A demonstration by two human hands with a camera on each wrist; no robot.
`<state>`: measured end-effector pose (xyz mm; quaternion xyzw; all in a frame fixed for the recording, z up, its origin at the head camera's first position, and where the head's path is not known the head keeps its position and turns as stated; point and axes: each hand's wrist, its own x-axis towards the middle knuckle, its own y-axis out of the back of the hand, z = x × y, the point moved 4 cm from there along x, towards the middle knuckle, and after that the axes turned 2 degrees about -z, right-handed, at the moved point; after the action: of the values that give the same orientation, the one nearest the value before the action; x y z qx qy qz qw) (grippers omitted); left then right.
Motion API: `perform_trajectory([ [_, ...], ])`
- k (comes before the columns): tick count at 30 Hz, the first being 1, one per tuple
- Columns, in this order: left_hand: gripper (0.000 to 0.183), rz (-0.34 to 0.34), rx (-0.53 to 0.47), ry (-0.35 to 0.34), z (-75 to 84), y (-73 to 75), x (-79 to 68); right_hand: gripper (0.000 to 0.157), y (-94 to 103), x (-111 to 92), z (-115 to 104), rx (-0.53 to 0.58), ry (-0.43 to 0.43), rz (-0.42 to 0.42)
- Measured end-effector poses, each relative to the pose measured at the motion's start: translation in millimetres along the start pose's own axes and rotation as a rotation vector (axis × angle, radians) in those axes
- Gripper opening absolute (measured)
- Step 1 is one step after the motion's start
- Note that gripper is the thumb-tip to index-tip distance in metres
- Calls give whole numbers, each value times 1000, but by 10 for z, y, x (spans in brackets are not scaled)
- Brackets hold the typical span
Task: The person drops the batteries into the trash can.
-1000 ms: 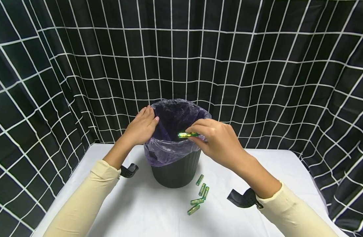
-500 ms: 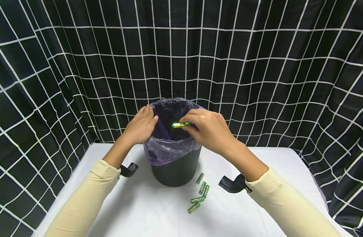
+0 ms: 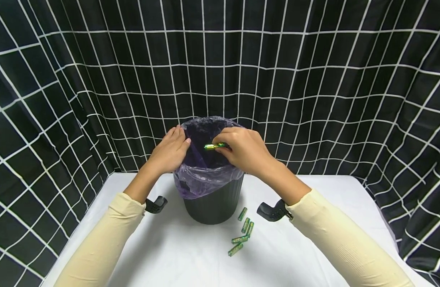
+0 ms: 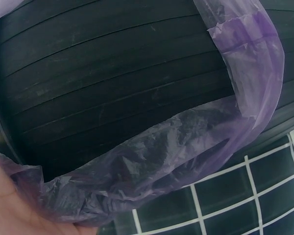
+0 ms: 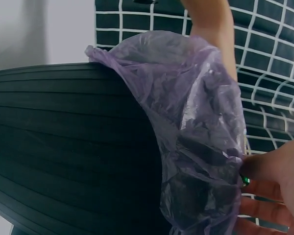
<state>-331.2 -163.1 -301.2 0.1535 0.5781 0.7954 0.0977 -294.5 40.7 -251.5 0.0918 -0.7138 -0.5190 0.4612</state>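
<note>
A black ribbed trash bin (image 3: pixel 210 205) stands on the table, lined with a purple translucent bag (image 3: pixel 202 181) folded over its rim. My left hand (image 3: pixel 169 151) rests on the left side of the rim with fingers extended; in the left wrist view the hand (image 4: pixel 19 208) lies against the bag. Over the bin's opening, my right hand (image 3: pixel 243 149) pinches a green and gold battery (image 3: pixel 213 146) between thumb and fingers. The right wrist view shows that hand (image 5: pixel 272 188) at the bag's edge, with only a bit of the battery (image 5: pixel 245 180) visible.
Several green batteries (image 3: pixel 245 225) lie on the white-covered table (image 3: pixel 162 251), in front of and right of the bin. A black curtain with a white grid (image 3: pixel 295 79) hangs behind and at both sides.
My right hand has moved left and farther over the bin's opening, carrying the battery. The left hand stays at the rim, and the loose batteries lie as before.
</note>
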Motion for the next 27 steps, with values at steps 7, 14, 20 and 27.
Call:
perform_trajectory([
  [7,63,1,1,-2,-9,15,6,13,-86,72,12,-1,-19,-43],
  [14,63,1,5,0,-23,-4,14,12,-134,39,24,-7,-25,-43],
  [20,63,-1,-7,9,-11,8,8,11,-104,-6,27,-4,-38,-32],
  [27,63,1,-7,5,-13,-2,5,10,27,-132,20,32,-38,19],
])
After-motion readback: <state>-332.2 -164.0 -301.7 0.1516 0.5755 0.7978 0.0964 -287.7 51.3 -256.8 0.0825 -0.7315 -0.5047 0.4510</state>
